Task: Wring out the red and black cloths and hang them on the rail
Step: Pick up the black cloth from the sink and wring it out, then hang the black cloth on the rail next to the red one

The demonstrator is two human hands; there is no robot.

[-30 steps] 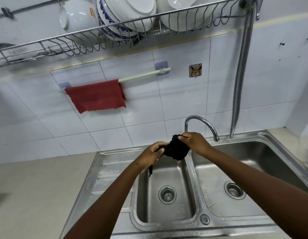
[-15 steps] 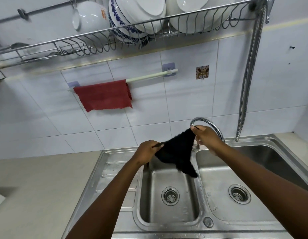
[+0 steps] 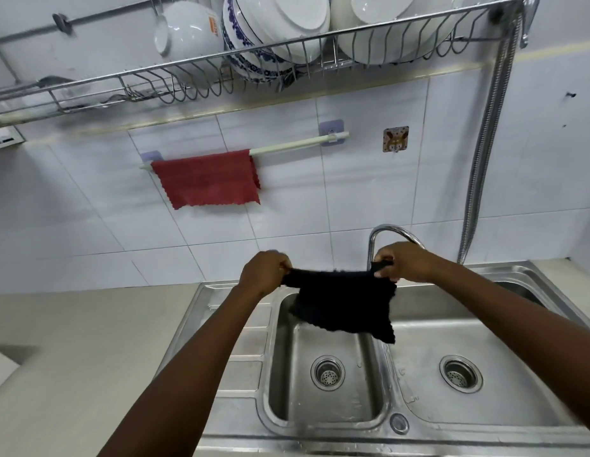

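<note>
Head cam: left hand (image 3: 264, 273) and right hand (image 3: 404, 262) each pinch a top corner of the black cloth (image 3: 344, 305), stretched over the sink (image 3: 551, 430); fingertips mostly hidden. Red cloth (image 3: 208, 181) hangs on rail (image 3: 297, 146).

Sitting in a wire rack (image 3: 241, 72): white bowls (image 3: 287, 18). Standing below: a steel double sink (image 3: 429, 423), curved tap (image 3: 391, 231), beige tabletop (image 3: 72, 341).

We see our two forearms bare to the edge of view, no sleeves, with left hand (image 3: 264, 274) and right hand (image 3: 406, 262) without rings.
</note>
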